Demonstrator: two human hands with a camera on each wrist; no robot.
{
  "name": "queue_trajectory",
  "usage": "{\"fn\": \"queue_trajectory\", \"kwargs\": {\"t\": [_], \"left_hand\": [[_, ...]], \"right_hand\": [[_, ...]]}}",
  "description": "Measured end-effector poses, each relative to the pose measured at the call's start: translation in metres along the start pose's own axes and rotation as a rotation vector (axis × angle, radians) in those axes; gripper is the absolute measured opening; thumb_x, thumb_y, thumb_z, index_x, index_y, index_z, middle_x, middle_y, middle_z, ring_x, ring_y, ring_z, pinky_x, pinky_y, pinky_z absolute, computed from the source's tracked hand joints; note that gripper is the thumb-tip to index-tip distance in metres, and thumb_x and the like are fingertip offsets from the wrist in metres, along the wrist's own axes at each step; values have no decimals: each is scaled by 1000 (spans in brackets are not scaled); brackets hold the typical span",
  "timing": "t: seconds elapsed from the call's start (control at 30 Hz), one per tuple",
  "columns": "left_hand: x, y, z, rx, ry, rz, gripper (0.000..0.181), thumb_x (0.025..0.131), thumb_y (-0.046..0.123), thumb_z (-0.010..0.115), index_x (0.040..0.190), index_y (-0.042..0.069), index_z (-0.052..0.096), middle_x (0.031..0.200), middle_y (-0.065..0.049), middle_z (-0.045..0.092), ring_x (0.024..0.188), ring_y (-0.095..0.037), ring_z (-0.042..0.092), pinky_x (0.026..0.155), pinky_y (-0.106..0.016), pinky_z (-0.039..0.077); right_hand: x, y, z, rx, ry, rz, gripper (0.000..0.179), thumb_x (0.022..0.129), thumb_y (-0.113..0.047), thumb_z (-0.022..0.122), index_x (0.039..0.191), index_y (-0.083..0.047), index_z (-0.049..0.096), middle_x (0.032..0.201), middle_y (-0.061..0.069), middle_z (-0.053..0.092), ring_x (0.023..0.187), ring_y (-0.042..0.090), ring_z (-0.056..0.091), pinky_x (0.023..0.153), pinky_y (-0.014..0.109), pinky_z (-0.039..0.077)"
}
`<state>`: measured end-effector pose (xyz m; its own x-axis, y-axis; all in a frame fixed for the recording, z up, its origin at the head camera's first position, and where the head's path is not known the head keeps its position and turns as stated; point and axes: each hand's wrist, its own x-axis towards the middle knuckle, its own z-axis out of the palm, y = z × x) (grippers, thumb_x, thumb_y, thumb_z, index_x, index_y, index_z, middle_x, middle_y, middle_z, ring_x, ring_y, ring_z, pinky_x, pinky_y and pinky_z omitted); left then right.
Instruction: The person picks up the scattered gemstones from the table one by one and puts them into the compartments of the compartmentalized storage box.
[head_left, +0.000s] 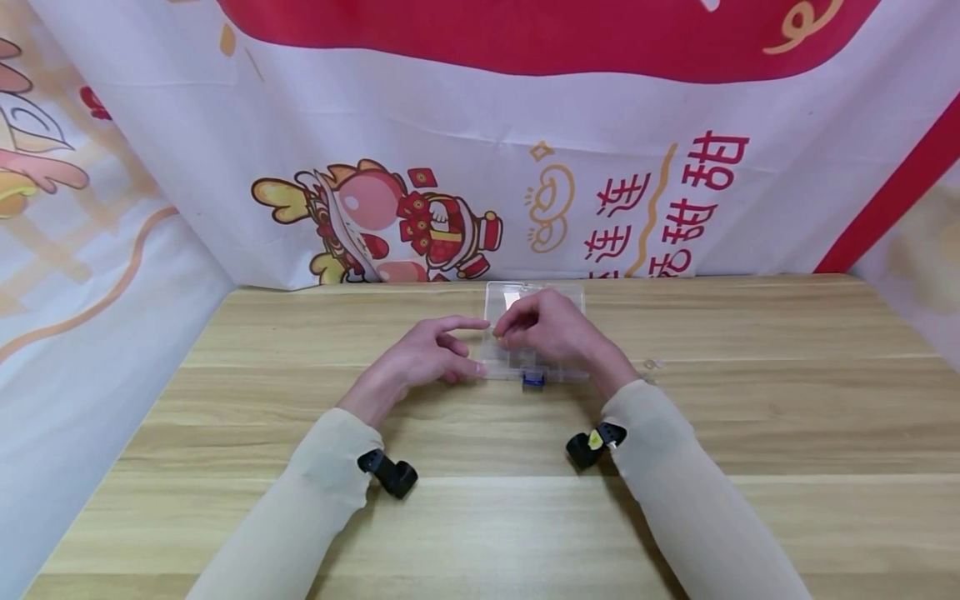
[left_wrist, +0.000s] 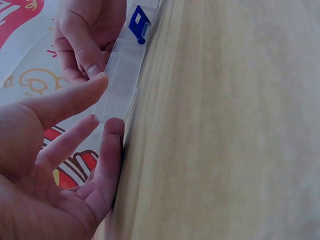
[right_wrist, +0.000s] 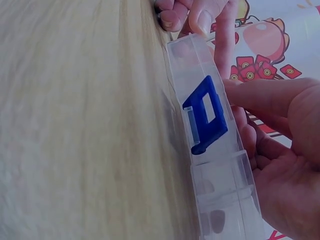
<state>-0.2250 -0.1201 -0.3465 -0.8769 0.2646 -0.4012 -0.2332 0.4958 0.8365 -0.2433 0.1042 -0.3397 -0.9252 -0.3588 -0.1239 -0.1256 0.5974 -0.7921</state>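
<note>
A clear plastic compartment box [head_left: 495,358] with a blue latch [head_left: 533,380] on its front lies on the table, its lid [head_left: 491,300] raised at the back. At the box's left end is my left hand [head_left: 427,354], fingers spread and fairly straight, thumb and fingertips right at the corner. My right hand [head_left: 551,329] reaches over the box with curled fingers, thumb and index fingertips close together above the compartments. I cannot tell what is between them. Through the front wall, small darkish pieces [right_wrist: 217,221] show inside compartments.
A few tiny pieces [head_left: 652,364] lie on the wooden table [head_left: 480,525] right of the box, beside my right wrist. Behind the table hangs a printed white and red cloth [head_left: 450,108]. A black wrist camera [head_left: 393,475] sits at each sleeve.
</note>
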Motion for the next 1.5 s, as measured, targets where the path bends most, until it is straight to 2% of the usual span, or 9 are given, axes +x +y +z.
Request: {"fn": "queue_trajectory", "kwargs": {"t": [0.27, 0.67, 1.0, 1.5], "left_hand": [[0, 0, -1, -5, -3, 8, 62, 90, 18, 87, 144, 38, 64, 124, -11, 58, 96, -23, 64, 79, -28, 60], [0, 1, 0, -14, -5, 22, 63, 90, 16, 86, 145, 36, 64, 121, -10, 57, 94, -22, 64, 78, -28, 59], [-1, -1, -2, -30, -22, 23, 63, 90, 16, 86, 146, 35, 63, 119, -10, 56, 92, -21, 65, 79, -28, 59], [-1, -1, -1, -26, -20, 31, 64, 90, 16, 86, 146, 35, 64, 123, -11, 57, 97, -22, 63, 79, -28, 59]], "right_hand": [[-1, -1, -1, -22, -24, -24, 10, 96, -11, 78, 104, -15, 82, 105, 3, 73, 96, 23, 62, 88, 35, 51], [-2, -4, 0, -56, -13, -20, 8, 95, -12, 80, 101, -16, 81, 103, 3, 73, 94, 21, 63, 85, 35, 52], [-2, -8, 3, -84, -17, 22, 9, 96, -13, 79, 102, -18, 82, 106, 2, 74, 97, 21, 64, 88, 35, 52], [0, -9, 6, -137, -10, -4, 7, 95, -14, 79, 100, -18, 81, 101, 0, 75, 95, 20, 66, 91, 36, 55]]}}
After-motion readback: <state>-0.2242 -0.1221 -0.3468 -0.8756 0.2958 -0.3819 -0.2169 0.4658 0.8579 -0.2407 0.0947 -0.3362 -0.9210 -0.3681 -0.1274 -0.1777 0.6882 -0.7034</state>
